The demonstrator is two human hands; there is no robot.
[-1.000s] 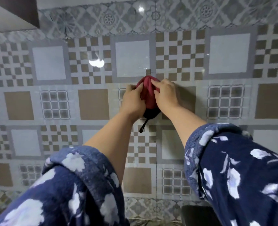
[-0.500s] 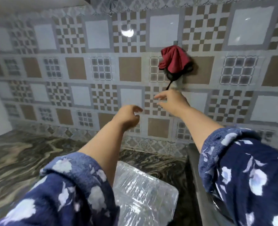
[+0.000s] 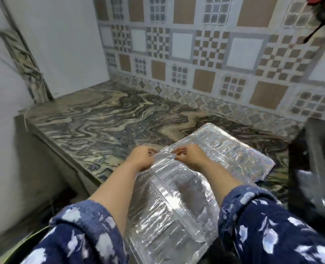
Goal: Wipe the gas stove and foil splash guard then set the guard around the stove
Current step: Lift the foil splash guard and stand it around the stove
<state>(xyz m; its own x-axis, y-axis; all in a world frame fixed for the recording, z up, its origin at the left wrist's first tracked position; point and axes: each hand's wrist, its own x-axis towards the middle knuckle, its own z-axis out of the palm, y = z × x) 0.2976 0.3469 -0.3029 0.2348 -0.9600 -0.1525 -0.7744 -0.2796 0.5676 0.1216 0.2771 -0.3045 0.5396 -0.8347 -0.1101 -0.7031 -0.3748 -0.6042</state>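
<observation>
Left hand and right hand both pinch the folded foil splash guard lying on the marbled tabletop, fingers closed on its upper edge

Both arms are covered above the forearm by thick, fleecy navy sleeves printed with white leaf shapes. The cuffs are bunched up; forearms and hands are left bare.

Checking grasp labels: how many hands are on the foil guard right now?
2. The left hand pinches the foil splash guard at its left edge; the right hand grips the same upper fold just beside it. Fingertips are partly hidden.
</observation>
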